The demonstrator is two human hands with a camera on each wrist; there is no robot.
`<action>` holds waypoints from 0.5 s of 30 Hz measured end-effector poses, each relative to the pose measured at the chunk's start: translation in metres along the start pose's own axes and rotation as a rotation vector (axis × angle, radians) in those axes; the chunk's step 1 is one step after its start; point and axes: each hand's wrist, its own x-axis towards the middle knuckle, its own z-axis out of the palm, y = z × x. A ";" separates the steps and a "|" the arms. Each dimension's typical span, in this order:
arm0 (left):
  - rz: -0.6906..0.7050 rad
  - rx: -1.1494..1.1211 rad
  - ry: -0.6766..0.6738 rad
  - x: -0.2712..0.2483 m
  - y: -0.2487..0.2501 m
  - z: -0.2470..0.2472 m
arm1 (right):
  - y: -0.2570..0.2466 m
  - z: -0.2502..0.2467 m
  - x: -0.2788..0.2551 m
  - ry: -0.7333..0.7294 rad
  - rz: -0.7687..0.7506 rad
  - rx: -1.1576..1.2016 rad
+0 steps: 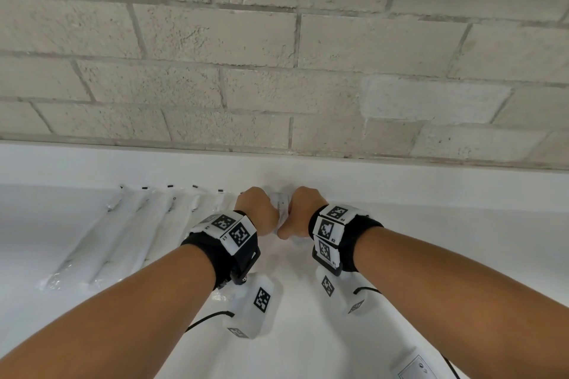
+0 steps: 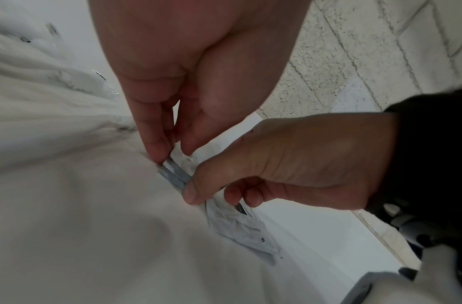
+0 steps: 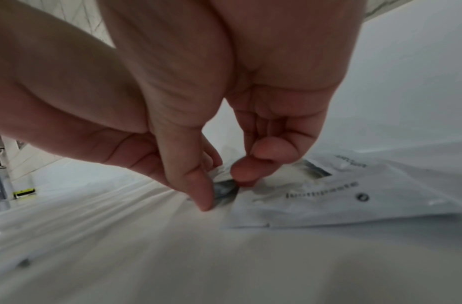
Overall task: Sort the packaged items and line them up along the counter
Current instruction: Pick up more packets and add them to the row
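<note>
Both my hands meet at the back of the white counter (image 1: 446, 255). My left hand (image 1: 260, 209) (image 2: 173, 156) pinches one end of a small grey-edged sachet (image 1: 280, 203) (image 2: 174, 172) (image 3: 223, 195) between thumb and forefinger. My right hand (image 1: 303, 209) (image 2: 219, 195) (image 3: 224, 185) pinches the other end, thumb on the near side and fingers curled. The sachet touches the counter. Just to its right lies a flat white sachet printed "toothpaste" (image 3: 328, 197) (image 2: 240, 228). Several long clear-wrapped items (image 1: 138, 224) (image 2: 43, 82) lie side by side to the left.
A white raised ledge (image 1: 400, 184) and a grey block wall (image 1: 277, 71) close off the back of the counter. A white boxy device (image 1: 415, 369) sits at the front right corner. Black cables (image 1: 209, 318) trail under my wrists.
</note>
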 end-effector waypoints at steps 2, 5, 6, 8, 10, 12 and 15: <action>0.009 0.036 -0.004 -0.002 0.002 -0.001 | 0.000 0.000 0.000 -0.002 0.007 0.001; 0.027 0.047 -0.005 -0.003 0.002 -0.002 | -0.001 -0.001 0.000 0.009 0.020 0.001; 0.028 0.041 -0.007 -0.002 0.001 -0.001 | -0.001 -0.002 0.000 0.011 0.021 0.001; 0.033 0.019 -0.017 0.001 0.000 -0.001 | -0.002 -0.002 0.001 0.007 0.022 -0.005; 0.034 -0.007 -0.015 0.002 -0.001 0.000 | -0.002 -0.001 0.002 0.007 0.027 -0.011; 0.045 -0.034 -0.006 0.003 -0.002 0.001 | -0.001 -0.001 0.002 0.004 0.024 -0.020; 0.030 -0.096 0.014 0.001 -0.004 -0.001 | 0.005 -0.010 -0.007 -0.005 0.010 -0.014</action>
